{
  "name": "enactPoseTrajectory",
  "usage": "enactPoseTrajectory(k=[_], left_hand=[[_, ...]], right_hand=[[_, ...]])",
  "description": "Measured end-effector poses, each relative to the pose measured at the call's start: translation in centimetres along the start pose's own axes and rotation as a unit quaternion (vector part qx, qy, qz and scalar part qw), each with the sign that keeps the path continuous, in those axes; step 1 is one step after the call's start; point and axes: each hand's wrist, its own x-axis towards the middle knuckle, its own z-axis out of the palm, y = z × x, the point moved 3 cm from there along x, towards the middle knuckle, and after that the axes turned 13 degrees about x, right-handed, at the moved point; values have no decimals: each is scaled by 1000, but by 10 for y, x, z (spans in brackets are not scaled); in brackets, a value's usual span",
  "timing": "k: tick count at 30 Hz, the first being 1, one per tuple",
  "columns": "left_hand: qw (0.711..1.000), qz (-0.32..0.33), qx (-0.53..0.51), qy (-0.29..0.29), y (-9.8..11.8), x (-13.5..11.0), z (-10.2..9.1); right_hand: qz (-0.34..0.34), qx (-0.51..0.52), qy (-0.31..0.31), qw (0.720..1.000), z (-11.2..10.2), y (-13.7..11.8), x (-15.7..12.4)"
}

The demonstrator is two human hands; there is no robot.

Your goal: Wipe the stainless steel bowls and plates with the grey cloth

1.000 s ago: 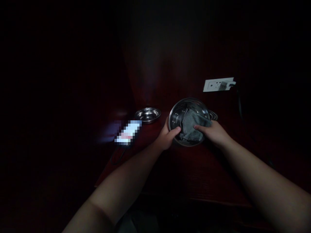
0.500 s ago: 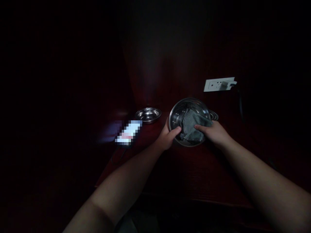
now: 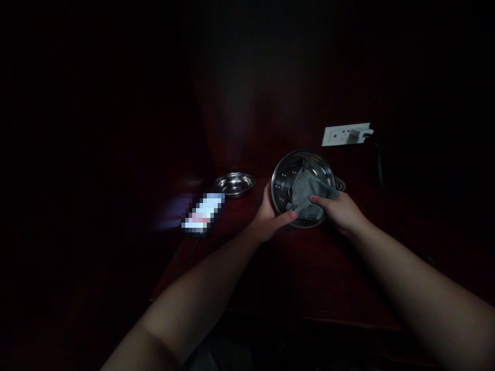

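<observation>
A shiny metal bowl (image 3: 284,180) is held tilted above the table, its inside turned toward me. My left hand (image 3: 268,216) grips its left and lower rim, thumb over the edge and fingers hidden behind. Grey-green cloth (image 3: 309,193) with a checked, netted part lies against the inside of the bowl. My right hand (image 3: 340,211) pinches that cloth at the bowl's right rim, thumb on top; its other fingers are covered by the cloth and bowl.
A shallow metal bowl (image 3: 234,184) stands on the dark red table (image 3: 301,278) at the left. Nearer is a lit phone (image 3: 203,212), blurred out, with a cable. More metal rims (image 3: 340,184) show behind the held bowl. A wall socket (image 3: 346,134) holds a plug.
The held bowl has turned and risen slightly. My left thumb has slid further right along the lower rim, onto the cloth's edge. My right hand keeps its grip on the cloth.
</observation>
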Motion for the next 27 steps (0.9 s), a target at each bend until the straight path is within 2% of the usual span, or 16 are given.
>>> enactPoseTrajectory(k=[5,15,27], left_hand=[[998,-46,19,25,-9,-1,-2],[998,-47,10,30,-16,1,-5],[997,-61,28,47,-25,1,-10]], right_hand=[[-6,-51,6,999,-2,-2,0],[-6,-104,-1,995,-3,-8,0],[-13,-113,-4,993,-2,-6,-1]])
